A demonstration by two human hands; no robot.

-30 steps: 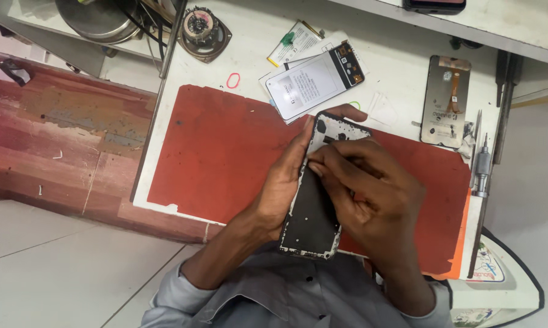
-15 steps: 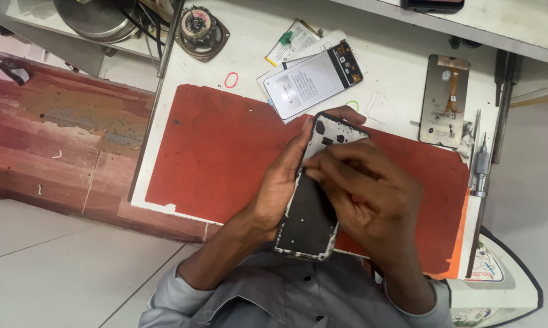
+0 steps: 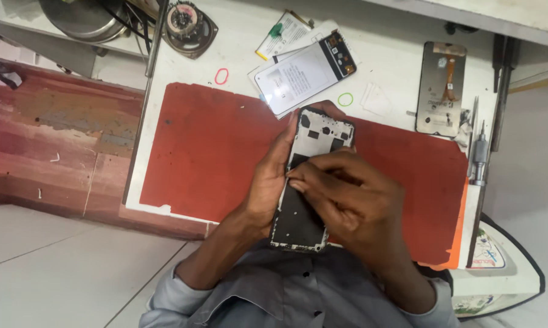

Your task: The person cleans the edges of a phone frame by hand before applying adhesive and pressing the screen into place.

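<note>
The left hand (image 3: 268, 182) still grips the phone frame (image 3: 310, 182) (barely shifted), while right hand (image 3: 353, 206) fingers stay pinched closed at its left edge.

Left hand (image 3: 268, 182) cradles the opened phone frame (image 3: 307, 182) along its left edge, holding it over the red mat (image 3: 201, 152), while the right hand (image 3: 353, 203) presses its fingertips (image 3: 298, 182) onto the middle of the frame. Beyond it on the white bench (image 3: 395, 54) lie a phone back panel (image 3: 298, 76), a display module (image 3: 441, 88) with an orange flex strip, and a screwdriver (image 3: 479, 155) at the mat's right edge.
</note>
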